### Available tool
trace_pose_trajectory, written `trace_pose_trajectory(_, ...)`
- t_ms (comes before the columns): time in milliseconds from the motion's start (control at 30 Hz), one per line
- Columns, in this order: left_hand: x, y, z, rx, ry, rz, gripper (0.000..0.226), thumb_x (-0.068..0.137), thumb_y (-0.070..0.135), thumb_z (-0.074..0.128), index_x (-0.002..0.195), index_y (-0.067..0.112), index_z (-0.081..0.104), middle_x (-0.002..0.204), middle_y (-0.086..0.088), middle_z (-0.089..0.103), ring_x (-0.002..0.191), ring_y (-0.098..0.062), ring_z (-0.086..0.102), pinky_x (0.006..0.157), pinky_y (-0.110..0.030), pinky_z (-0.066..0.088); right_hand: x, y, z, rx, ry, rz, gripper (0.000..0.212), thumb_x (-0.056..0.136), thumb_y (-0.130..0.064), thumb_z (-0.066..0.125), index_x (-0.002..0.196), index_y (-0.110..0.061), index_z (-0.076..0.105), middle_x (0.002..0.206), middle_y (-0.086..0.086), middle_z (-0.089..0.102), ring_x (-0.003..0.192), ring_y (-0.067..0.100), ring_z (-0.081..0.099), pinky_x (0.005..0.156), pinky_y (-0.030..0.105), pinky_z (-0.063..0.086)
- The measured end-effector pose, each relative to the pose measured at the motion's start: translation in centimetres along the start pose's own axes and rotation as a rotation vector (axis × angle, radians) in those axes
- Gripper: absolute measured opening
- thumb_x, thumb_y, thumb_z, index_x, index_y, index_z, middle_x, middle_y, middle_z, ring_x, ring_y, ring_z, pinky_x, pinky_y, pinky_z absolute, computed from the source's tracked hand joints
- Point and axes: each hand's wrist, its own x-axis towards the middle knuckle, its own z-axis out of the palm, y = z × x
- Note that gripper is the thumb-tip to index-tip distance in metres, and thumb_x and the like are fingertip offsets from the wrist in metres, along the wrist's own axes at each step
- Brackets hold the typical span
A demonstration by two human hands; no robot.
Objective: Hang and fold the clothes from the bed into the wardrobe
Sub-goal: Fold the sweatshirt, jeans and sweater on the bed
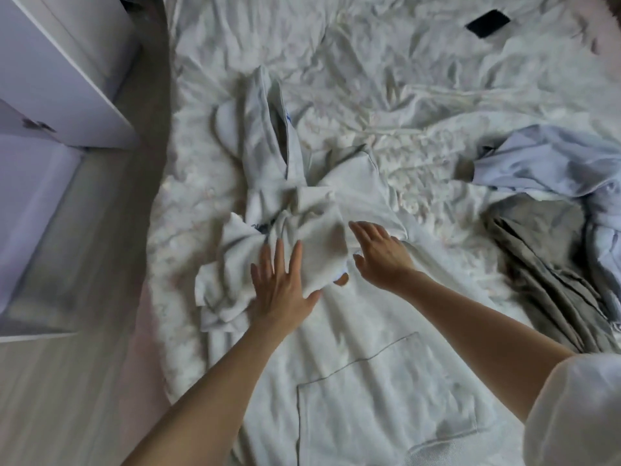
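Head view looks down two bare forearms onto a white hoodie point(353, 381) spread over the bed point(420, 95), its front pocket nearest the viewer, below both hands. Left hand point(285, 287) lies flat on the bunched upper part of the hoodie, fingers straight and spread, pressing the cloth and gripping nothing. Right hand point(379, 253) sits just to the right of it, over the same crumpled fold, fingers relaxed and slightly apart, palm down; whether it touches the cloth or hovers just above it cannot be told through the blur. Between the two hands a folded sleeve or cuff piles up, and beyond their fingertips the hood reaches away across the sheet. Well to the right of the right hand lies a grey-brown garment point(544, 264), and just past that, touching it, a rumpled pale blue shirt point(554, 163). Left of the left hand, beyond the bed's edge and a strip of floor, stands white furniture point(60, 79), possibly the wardrobe. Farthest off, up past the right hand, a small black rectangular object point(488, 23) rests on the wrinkled sheet.
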Motion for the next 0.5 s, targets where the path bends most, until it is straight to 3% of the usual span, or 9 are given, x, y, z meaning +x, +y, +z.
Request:
trace_pose_trajectory(133,3.2,0.4,2.3,0.034,0.024,0.030,0.117,0.048,0.067,0.075,0.146,0.029,0.024,0.150,-0.023,0.028,0.132,-0.048,0.032,0.095,-0.061,0.037,3.7,-0.5,1.0,0.089,-0.149,-0.095,0.078,0.090,-0.034,0.056,0.150,-0.027,0.007,0.157,-0.009,0.015,0.142,0.015,0.019,0.108,0.037,0.029)
trace_pose_trajectory(233,4.6,0.0,3.3,0.045,0.020,-0.037,0.113,0.042,0.057,0.081,0.140,0.027,0.034,0.143,-0.022,0.040,0.119,-0.044,0.048,0.082,-0.052,0.048,4.3,0.2,2.2,0.207,-0.203,-0.030,0.095,0.084,-0.041,0.062,0.150,-0.029,-0.005,0.157,-0.009,0.014,0.140,0.015,0.023,0.107,0.037,0.035)
trace_pose_trajectory(333,5.5,-0.8,3.2,0.054,0.083,0.022,0.067,0.052,0.026,0.084,0.113,0.023,0.057,0.125,-0.014,0.055,0.094,-0.036,0.058,0.069,-0.041,0.051,5.0,1.4,2.6,0.195,-0.267,-0.011,0.111,0.077,-0.050,0.067,0.149,-0.021,-0.013,0.158,-0.006,0.011,0.142,0.014,0.017,0.110,0.036,0.028)
trace_pose_trajectory(400,5.9,-1.5,2.9,-0.024,0.156,0.063,0.033,0.061,0.013,0.080,0.087,0.020,0.061,0.107,-0.007,0.061,0.081,-0.033,0.059,0.060,-0.037,0.051,5.4,2.1,2.7,0.094,-0.335,-0.031,0.114,0.077,-0.047,0.069,0.148,-0.019,-0.016,0.156,0.001,0.018,0.141,0.018,0.021,0.110,0.035,0.026)
trace_pose_trajectory(467,5.9,-2.1,2.3,-0.180,0.221,0.057,0.009,0.077,0.010,0.064,0.077,0.015,0.057,0.093,-0.006,0.060,0.076,-0.032,0.058,0.061,-0.037,0.049,6.2,2.3,3.1,-0.027,-0.315,-0.051,0.101,0.083,-0.036,0.065,0.150,-0.016,-0.008,0.147,0.006,0.035,0.133,0.024,0.033,0.104,0.033,0.032)
trace_pose_trajectory(500,6.0,-2.4,1.9,-0.260,0.259,0.036,0.007,0.083,0.010,0.054,0.076,0.012,0.056,0.085,-0.008,0.060,0.073,-0.032,0.058,0.062,-0.036,0.045,6.6,2.3,3.3,-0.050,-0.251,-0.049,0.087,0.087,-0.029,0.060,0.150,-0.015,0.002,0.140,0.006,0.044,0.127,0.025,0.039,0.099,0.033,0.036)
